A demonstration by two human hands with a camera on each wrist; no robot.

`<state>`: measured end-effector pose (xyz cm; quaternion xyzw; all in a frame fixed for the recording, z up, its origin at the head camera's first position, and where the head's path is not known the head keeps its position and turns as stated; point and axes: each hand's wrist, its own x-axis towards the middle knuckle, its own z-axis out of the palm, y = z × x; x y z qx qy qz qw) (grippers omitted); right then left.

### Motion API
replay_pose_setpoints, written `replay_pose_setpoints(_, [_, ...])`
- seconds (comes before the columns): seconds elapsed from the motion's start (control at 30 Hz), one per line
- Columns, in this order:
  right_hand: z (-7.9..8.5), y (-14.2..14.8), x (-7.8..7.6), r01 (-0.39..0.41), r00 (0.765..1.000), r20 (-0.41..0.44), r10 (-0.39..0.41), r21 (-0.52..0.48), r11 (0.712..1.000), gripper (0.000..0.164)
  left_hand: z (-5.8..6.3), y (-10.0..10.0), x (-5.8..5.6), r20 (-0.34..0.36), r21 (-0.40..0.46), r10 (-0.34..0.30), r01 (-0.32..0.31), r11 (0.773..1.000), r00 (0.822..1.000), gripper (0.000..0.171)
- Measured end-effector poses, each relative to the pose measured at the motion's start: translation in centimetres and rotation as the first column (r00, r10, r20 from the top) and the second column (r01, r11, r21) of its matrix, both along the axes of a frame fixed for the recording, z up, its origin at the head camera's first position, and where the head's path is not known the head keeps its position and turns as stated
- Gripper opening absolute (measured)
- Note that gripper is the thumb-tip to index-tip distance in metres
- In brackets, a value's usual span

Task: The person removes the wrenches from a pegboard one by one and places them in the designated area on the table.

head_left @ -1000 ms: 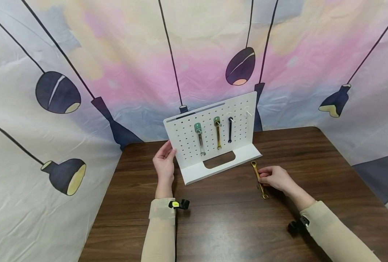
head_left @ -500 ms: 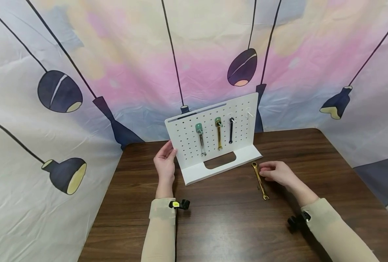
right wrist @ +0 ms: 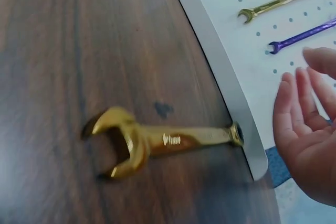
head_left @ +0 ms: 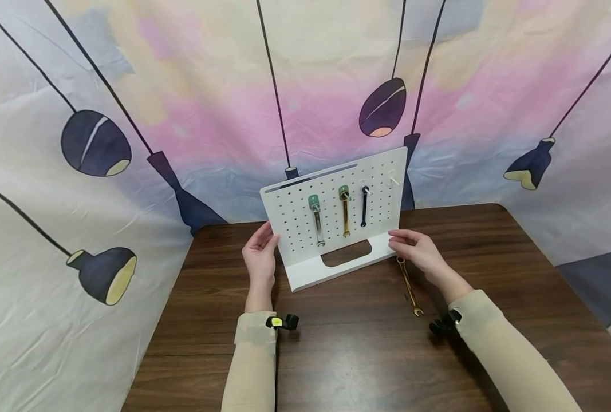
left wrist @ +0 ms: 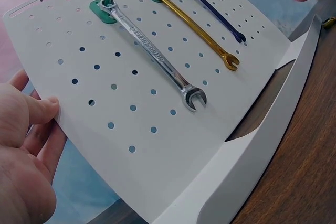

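Observation:
My left hand [head_left: 260, 257] grips the left edge of a white pegboard stand [left wrist: 105, 124], thumb on the front face and fingers behind. From green hooks on the board hang a silver combination wrench [left wrist: 152, 51] and a gold combination wrench [left wrist: 194, 24]. A dark purple wrench [left wrist: 210, 8] hangs to their right, on a clear hook. Another gold wrench [right wrist: 184, 141] lies loose on the table, its ring end by the stand's front right corner. Beyond that end, my right hand [head_left: 420, 254] hovers beside the board's lower right, fingers loosely extended, with nothing in it.
A clear hook [head_left: 395, 181] with no tool on it sticks out near the board's upper right. The stand's base has a cutout [head_left: 346, 253]. Under everything is a dark wooden table [head_left: 346, 349], backed by a printed cloth [head_left: 207, 86].
My right hand has let go of the loose gold wrench and moved forward and left to the board's right side. The wrench stays on the table. My left hand keeps its grip.

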<state>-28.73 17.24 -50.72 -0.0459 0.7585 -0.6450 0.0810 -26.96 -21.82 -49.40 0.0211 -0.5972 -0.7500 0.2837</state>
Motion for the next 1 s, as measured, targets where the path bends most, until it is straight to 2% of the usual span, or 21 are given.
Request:
replay_pose_setpoints(0.4, [0.5, -2.9, -2.5, 0.115, 0.990, -0.069, -0.125, -0.134, 0.984, 0.049, -0.1, 0.0, 0.0, 0.000, -0.011, -0.005, 0.005, 1.000, 1.000, 0.034])
replay_pose_setpoints(0.6, [0.3, -4.0, -3.3, 0.138, 0.982, -0.111, -0.155, -0.143, 0.980, 0.050, -0.1, 0.0, 0.0, 0.013, -0.024, 0.002, -0.001, 1.000, 1.000, 0.033])
replay_pose_setpoints(0.7, [0.6, -4.5, -3.4, 0.150, 0.981, -0.101, -0.166, -0.148, 0.977, 0.048, -0.2, 0.0, 0.0, 0.026, -0.026, 0.011, -0.010, 1.000, 1.000, 0.032])
replay_pose_setpoints(0.83, [2.2, -5.2, -2.7, 0.168, 0.978, -0.102, -0.183, -0.138, 0.976, 0.047, -0.2, -0.1, 0.0, 0.035, -0.033, 0.015, -0.014, 0.999, 0.999, 0.032])
replay_pose_setpoints(0.93, [2.0, -5.6, -2.9, 0.188, 0.969, -0.132, -0.207, -0.143, 0.972, 0.047, -0.3, -0.1, 0.0, 0.034, -0.034, 0.012, -0.011, 0.999, 0.999, 0.031])
replay_pose_setpoints(1.0, [1.1, -5.7, -3.6, 0.198, 0.962, -0.156, -0.224, -0.165, 0.966, 0.047, -0.2, -0.2, -0.1, 0.032, -0.036, 0.012, -0.011, 0.999, 0.999, 0.031])
